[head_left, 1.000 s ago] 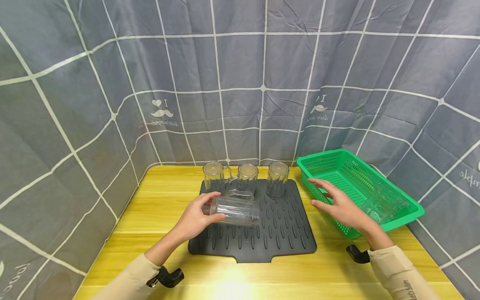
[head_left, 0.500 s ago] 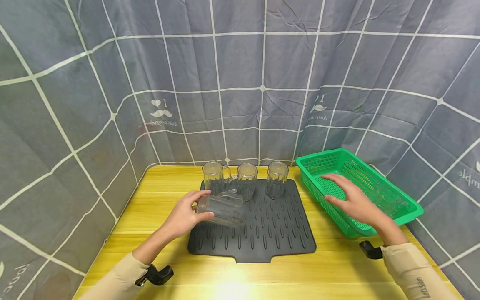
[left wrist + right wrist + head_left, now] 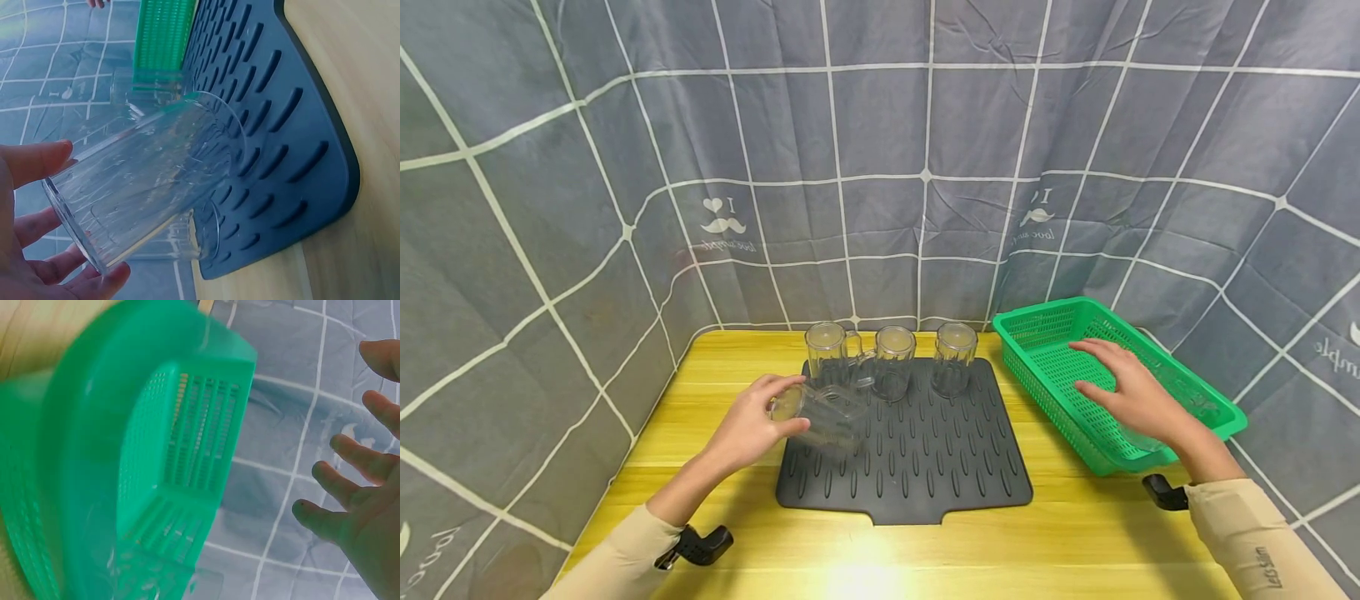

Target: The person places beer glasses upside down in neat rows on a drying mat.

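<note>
My left hand [image 3: 751,421] grips a clear glass mug [image 3: 829,417] by its base end, thumb on one side and fingers on the other. The mug is tilted, its mouth pointing down and right over the left part of the black drying mat [image 3: 925,467]. In the left wrist view the mug [image 3: 144,181] has its rim close over the ridges of the mat [image 3: 275,150]. Above the green basket [image 3: 1060,408], my right hand [image 3: 1138,396] holds nothing, thumb and fingers spread apart. At least one glass mug [image 3: 1187,392] lies in the basket, partly hidden by that hand.
Three glass mugs stand upside down along the mat's back edge: a left one [image 3: 826,354], a middle one [image 3: 893,362] and a right one [image 3: 953,358]. A grey checked curtain [image 3: 880,208] surrounds the yellow wooden table [image 3: 722,367].
The left hand has carried the mug leftward across the mat, and its mouth now tips further down. My right hand has shifted right, from the basket's left side to over it.
</note>
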`<action>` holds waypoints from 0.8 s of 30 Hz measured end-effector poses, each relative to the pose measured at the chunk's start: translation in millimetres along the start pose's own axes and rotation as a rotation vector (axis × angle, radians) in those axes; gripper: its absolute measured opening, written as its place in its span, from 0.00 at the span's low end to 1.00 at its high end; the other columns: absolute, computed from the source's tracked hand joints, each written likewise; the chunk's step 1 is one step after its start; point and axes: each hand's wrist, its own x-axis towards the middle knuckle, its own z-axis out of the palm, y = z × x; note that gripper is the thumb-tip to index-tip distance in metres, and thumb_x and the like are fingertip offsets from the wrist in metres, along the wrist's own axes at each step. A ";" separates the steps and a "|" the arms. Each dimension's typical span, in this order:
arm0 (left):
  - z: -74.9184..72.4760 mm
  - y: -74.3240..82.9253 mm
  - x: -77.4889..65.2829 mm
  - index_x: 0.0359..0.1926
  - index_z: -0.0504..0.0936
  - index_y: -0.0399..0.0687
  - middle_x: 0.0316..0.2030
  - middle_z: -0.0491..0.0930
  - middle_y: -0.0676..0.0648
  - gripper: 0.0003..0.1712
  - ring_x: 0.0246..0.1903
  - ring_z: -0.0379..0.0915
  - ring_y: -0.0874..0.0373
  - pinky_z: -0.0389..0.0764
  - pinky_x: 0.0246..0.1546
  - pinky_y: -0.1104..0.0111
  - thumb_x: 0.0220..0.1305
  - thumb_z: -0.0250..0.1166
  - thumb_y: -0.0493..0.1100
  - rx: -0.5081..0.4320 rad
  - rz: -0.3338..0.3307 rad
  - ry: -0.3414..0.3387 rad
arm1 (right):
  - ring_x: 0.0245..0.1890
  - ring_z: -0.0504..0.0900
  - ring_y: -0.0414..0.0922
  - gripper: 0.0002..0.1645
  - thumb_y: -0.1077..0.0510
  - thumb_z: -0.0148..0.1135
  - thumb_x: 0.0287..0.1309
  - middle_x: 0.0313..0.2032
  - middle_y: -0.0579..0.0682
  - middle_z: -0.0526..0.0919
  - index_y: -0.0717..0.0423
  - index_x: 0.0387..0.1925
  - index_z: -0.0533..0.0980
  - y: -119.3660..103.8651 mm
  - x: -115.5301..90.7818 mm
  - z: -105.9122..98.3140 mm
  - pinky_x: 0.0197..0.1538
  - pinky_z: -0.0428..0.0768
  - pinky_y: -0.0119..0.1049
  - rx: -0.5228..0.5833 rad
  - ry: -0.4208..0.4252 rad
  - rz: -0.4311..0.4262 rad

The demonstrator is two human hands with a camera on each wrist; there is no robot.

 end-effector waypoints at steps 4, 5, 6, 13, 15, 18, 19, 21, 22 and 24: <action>-4.7 -1.8 0.2 0.67 0.76 0.54 0.60 0.76 0.46 0.36 0.44 0.74 0.51 0.76 0.41 0.56 0.58 0.74 0.52 0.035 0.000 0.005 | 0.69 0.58 0.72 0.36 0.54 0.65 0.67 0.71 0.67 0.62 0.55 0.72 0.65 8.1 -0.9 -5.7 0.60 0.61 0.73 -0.022 0.006 0.016; -5.6 -2.2 0.3 0.67 0.76 0.54 0.60 0.76 0.45 0.36 0.45 0.74 0.49 0.77 0.43 0.53 0.58 0.74 0.52 0.042 0.001 0.007 | 0.69 0.59 0.72 0.36 0.54 0.66 0.67 0.71 0.67 0.62 0.56 0.72 0.65 10.0 -1.2 -6.9 0.60 0.61 0.73 -0.024 0.008 0.017; -6.3 -2.4 0.6 0.67 0.76 0.53 0.60 0.76 0.45 0.36 0.48 0.75 0.48 0.78 0.45 0.51 0.58 0.74 0.52 0.051 0.004 0.009 | 0.68 0.59 0.72 0.36 0.54 0.65 0.67 0.70 0.67 0.63 0.56 0.72 0.65 11.9 -1.5 -7.9 0.60 0.61 0.73 -0.026 0.013 0.017; -10.9 -2.1 7.4 0.68 0.75 0.51 0.60 0.74 0.41 0.37 0.58 0.72 0.40 0.75 0.54 0.41 0.58 0.74 0.50 0.106 0.044 0.005 | 0.67 0.62 0.73 0.35 0.58 0.66 0.66 0.67 0.69 0.66 0.60 0.70 0.66 22.7 -1.6 -16.3 0.58 0.64 0.72 -0.042 0.044 -0.024; -11.0 -2.1 8.7 0.68 0.75 0.51 0.61 0.74 0.41 0.37 0.60 0.70 0.38 0.74 0.55 0.40 0.58 0.74 0.49 0.115 0.048 -0.003 | 0.66 0.62 0.73 0.35 0.57 0.66 0.66 0.67 0.69 0.67 0.60 0.70 0.66 26.0 -2.2 -17.6 0.58 0.64 0.73 -0.054 0.049 -0.023; -10.2 -1.9 9.6 0.68 0.76 0.52 0.61 0.73 0.40 0.36 0.62 0.69 0.37 0.73 0.56 0.39 0.58 0.74 0.48 0.122 0.049 -0.013 | 0.64 0.62 0.75 0.34 0.59 0.66 0.65 0.65 0.71 0.67 0.61 0.70 0.67 32.9 -3.1 -18.6 0.59 0.60 0.74 -0.070 0.064 -0.027; -9.8 -1.8 10.0 0.68 0.76 0.52 0.61 0.73 0.40 0.36 0.62 0.68 0.37 0.73 0.56 0.39 0.58 0.74 0.48 0.124 0.050 -0.013 | 0.64 0.61 0.76 0.34 0.60 0.66 0.64 0.65 0.71 0.67 0.61 0.69 0.66 35.1 -3.5 -19.2 0.59 0.59 0.75 -0.074 0.067 -0.026; -9.1 -1.3 10.8 0.67 0.77 0.51 0.61 0.73 0.40 0.35 0.62 0.68 0.37 0.73 0.57 0.39 0.58 0.74 0.47 0.129 0.052 -0.015 | 0.64 0.60 0.77 0.34 0.61 0.66 0.64 0.65 0.73 0.66 0.62 0.69 0.66 40.3 -3.8 -20.3 0.60 0.56 0.76 -0.080 0.069 -0.025; -8.8 -1.0 11.4 0.67 0.77 0.51 0.61 0.73 0.40 0.35 0.62 0.68 0.37 0.72 0.57 0.39 0.57 0.74 0.47 0.133 0.055 -0.016 | 0.64 0.60 0.78 0.34 0.62 0.67 0.63 0.65 0.73 0.66 0.63 0.68 0.67 42.7 -3.9 -20.9 0.60 0.55 0.75 -0.087 0.073 -0.027; -8.1 -0.5 12.7 0.66 0.78 0.51 0.61 0.74 0.40 0.35 0.62 0.67 0.38 0.72 0.57 0.39 0.57 0.74 0.47 0.144 0.062 -0.021 | 0.64 0.59 0.79 0.34 0.61 0.67 0.63 0.65 0.75 0.65 0.63 0.68 0.66 46.8 -4.8 -22.8 0.61 0.53 0.75 -0.101 0.072 -0.012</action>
